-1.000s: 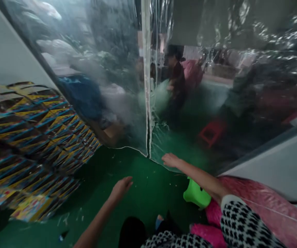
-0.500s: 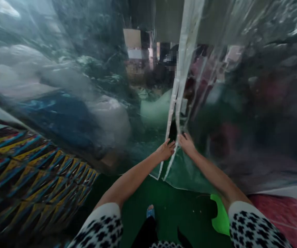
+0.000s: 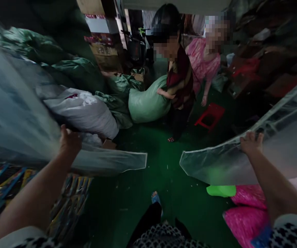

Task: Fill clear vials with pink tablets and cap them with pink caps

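Observation:
A clear plastic strip curtain with pale edging is parted in front of me into a left panel [image 3: 107,159] and a right panel [image 3: 215,162]. My left hand [image 3: 70,142] is closed at the edge of the left panel, its fingers partly hidden. My right hand [image 3: 252,142] presses on the upper edge of the right panel with its fingers spread. Beyond the gap, a person [image 3: 180,75] in a dark striped top stands with a hand on a bulging light green sack [image 3: 148,105].
A second person [image 3: 202,63] in pink is behind. White sack [image 3: 86,110] and green sacks lie at left; a red stool [image 3: 210,116] stands on the green floor [image 3: 161,151]. Packaged goods [image 3: 70,193] are at lower left, pink bags [image 3: 249,220] and a bright green object [image 3: 220,190] at lower right.
My hands have moved far apart from the middle, left and right. The two curtain panels have parted with them, and the people and sacks behind now show plainly through the gap.

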A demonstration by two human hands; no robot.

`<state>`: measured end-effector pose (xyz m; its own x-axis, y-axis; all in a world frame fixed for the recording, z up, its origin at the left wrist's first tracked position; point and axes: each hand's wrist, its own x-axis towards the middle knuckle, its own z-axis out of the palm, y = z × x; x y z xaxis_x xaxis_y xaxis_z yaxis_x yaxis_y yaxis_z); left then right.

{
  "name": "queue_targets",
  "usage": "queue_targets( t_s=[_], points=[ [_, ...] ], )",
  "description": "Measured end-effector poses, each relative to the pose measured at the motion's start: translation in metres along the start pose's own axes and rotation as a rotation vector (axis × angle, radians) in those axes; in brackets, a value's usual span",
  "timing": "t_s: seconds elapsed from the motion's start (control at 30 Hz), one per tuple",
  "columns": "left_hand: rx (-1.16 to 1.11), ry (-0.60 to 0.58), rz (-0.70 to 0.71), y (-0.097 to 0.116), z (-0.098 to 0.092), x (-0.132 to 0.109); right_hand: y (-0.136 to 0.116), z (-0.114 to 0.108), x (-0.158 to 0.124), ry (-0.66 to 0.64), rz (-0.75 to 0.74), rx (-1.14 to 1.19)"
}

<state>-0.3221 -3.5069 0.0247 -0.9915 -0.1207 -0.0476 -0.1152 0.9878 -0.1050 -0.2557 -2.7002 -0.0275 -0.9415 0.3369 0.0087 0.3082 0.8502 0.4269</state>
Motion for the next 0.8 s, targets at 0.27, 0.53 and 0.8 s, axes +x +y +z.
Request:
queue_targets(
  t_s=[0.27, 0.53, 0.8],
  points=[
    [0.524, -0.161, 0.040, -0.046, 0.038, -0.038, -0.007, 0.017, -0.034, -0.023, -0.106, -0.015],
    [0.428, -0.076, 0.222, -0.086, 0.045, -0.037, -0.029, 0.000, -0.085, -0.084, -0.149, -0.060],
    [0.427, 0.037, 0.348, -0.135, 0.039, -0.017, -0.052, -0.024, -0.148, -0.213, -0.003, -0.051]
  ],
)
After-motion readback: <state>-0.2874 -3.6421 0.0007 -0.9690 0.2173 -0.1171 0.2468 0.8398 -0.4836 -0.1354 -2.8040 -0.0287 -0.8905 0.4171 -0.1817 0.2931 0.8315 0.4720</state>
